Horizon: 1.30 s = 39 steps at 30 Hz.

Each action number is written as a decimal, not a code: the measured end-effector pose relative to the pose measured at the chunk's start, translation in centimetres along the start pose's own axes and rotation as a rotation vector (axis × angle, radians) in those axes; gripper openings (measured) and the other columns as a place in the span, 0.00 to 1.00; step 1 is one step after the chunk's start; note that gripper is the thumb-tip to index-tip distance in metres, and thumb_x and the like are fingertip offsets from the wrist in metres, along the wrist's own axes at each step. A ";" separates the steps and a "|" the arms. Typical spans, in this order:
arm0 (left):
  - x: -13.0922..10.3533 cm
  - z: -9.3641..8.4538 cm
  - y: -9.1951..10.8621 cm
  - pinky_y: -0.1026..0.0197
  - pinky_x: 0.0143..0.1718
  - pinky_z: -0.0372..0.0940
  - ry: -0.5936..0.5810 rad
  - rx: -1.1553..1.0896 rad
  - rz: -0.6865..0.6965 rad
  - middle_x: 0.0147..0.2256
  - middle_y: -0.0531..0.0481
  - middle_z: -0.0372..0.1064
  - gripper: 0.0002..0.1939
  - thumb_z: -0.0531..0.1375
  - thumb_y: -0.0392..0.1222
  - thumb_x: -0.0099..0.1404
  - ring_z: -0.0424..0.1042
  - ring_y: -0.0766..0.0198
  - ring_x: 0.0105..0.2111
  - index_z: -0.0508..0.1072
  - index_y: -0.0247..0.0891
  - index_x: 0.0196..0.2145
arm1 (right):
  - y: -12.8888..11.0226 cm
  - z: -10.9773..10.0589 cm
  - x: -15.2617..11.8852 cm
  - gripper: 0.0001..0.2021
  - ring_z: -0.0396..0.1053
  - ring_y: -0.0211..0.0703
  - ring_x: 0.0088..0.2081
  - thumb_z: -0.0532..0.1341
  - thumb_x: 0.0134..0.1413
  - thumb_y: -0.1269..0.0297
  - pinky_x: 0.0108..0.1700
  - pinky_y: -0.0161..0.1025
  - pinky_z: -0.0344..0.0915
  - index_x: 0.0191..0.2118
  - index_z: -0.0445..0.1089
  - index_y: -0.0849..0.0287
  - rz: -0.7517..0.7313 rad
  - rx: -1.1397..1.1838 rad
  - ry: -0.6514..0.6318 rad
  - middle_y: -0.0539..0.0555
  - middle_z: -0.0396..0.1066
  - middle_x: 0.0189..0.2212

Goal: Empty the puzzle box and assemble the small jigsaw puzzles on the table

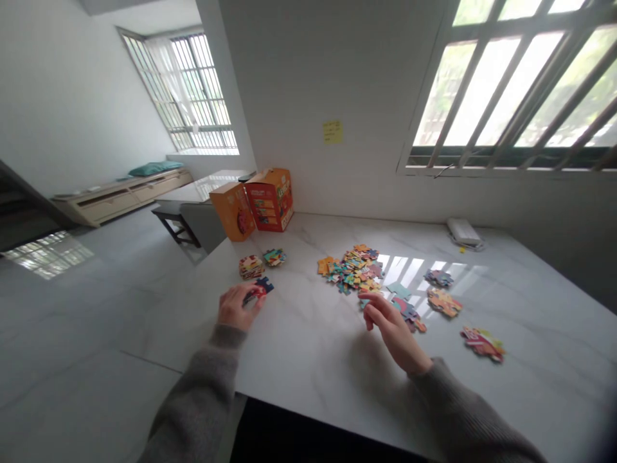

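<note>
My left hand [238, 308] is closed on a red and dark blue puzzle piece [259, 292] near the table's left edge. Just beyond it are a stack of red and cream pieces [251, 267] and a smaller green and blue pile [274, 257]. My right hand [391, 328] hovers with bent fingers apart, holding nothing visible, on the near side of a large mixed heap of puzzle pieces [355, 269]. Purple and pink pieces [406, 310] lie beside its fingers, partly hidden. Farther right are an orange pile [444, 302], a grey-purple pile [438, 278] and a red and yellow pile [482, 344].
Orange and red boxes [270, 199] stand at the back left of the white marbled table [308, 347]. A white device with a cable [463, 231] lies by the wall at the back right. A yellow note [332, 132] is on the wall.
</note>
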State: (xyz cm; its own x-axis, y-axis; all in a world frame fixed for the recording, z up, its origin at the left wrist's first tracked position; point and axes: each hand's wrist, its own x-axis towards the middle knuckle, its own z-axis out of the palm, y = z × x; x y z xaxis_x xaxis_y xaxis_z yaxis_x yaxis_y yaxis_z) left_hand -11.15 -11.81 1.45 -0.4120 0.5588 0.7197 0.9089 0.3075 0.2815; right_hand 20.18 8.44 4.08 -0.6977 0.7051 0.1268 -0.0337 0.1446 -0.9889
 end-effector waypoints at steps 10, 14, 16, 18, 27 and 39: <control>-1.1 -0.7 -4.5 0.50 0.50 0.59 -0.132 0.228 -0.125 0.44 0.44 0.75 0.09 0.58 0.45 0.64 0.70 0.50 0.46 0.74 0.40 0.39 | -0.3 -1.7 0.6 0.14 0.61 0.40 0.25 0.56 0.60 0.55 0.31 0.39 0.59 0.47 0.69 0.57 -0.102 -0.059 0.150 0.47 0.62 0.22; -1.0 -0.6 -3.9 0.47 0.51 0.60 -0.095 0.201 -0.124 0.49 0.41 0.69 0.10 0.58 0.45 0.62 0.66 0.47 0.50 0.75 0.39 0.37 | 0.3 -5.4 1.4 0.13 0.61 0.41 0.26 0.55 0.60 0.58 0.31 0.39 0.59 0.45 0.69 0.57 -0.184 -0.240 0.459 0.48 0.63 0.23; -0.6 -0.1 -2.6 0.47 0.52 0.61 -0.081 0.129 -0.087 0.48 0.41 0.69 0.09 0.58 0.44 0.62 0.66 0.48 0.49 0.75 0.39 0.37 | 1.1 -6.7 1.8 0.13 0.63 0.43 0.28 0.54 0.61 0.58 0.34 0.41 0.60 0.44 0.70 0.58 -0.219 -0.465 0.510 0.50 0.66 0.25; 0.0 0.9 -0.3 0.48 0.51 0.61 -0.126 0.009 -0.010 0.44 0.43 0.71 0.09 0.57 0.43 0.62 0.68 0.50 0.46 0.74 0.40 0.37 | 2.1 -6.8 2.2 0.13 0.66 0.47 0.33 0.55 0.61 0.57 0.40 0.43 0.60 0.43 0.71 0.58 -0.249 -0.735 0.434 0.54 0.69 0.28; 2.7 9.3 15.4 0.54 0.45 0.66 -0.537 -0.556 0.228 0.37 0.47 0.74 0.11 0.60 0.39 0.61 0.73 0.57 0.39 0.73 0.39 0.43 | 3.4 -2.6 1.9 0.20 0.64 0.57 0.47 0.62 0.55 0.51 0.47 0.48 0.56 0.51 0.70 0.55 -0.206 -1.333 0.173 0.60 0.70 0.43; 2.6 11.5 18.5 0.62 0.31 0.66 -0.551 -1.219 -0.265 0.33 0.48 0.73 0.21 0.60 0.52 0.64 0.73 0.64 0.31 0.67 0.36 0.49 | 2.1 -1.8 2.1 0.21 0.57 0.39 0.22 0.54 0.62 0.45 0.27 0.38 0.55 0.27 0.66 0.56 -0.072 -0.080 0.269 0.48 0.60 0.19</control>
State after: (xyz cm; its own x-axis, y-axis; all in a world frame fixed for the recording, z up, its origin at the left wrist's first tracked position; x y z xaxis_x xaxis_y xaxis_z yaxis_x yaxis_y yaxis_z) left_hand 3.87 4.19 1.26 -0.2929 0.9100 0.2936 0.1606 -0.2559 0.9533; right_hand 19.94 11.41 2.36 -0.4807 0.8481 0.2229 -0.0123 0.2476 -0.9688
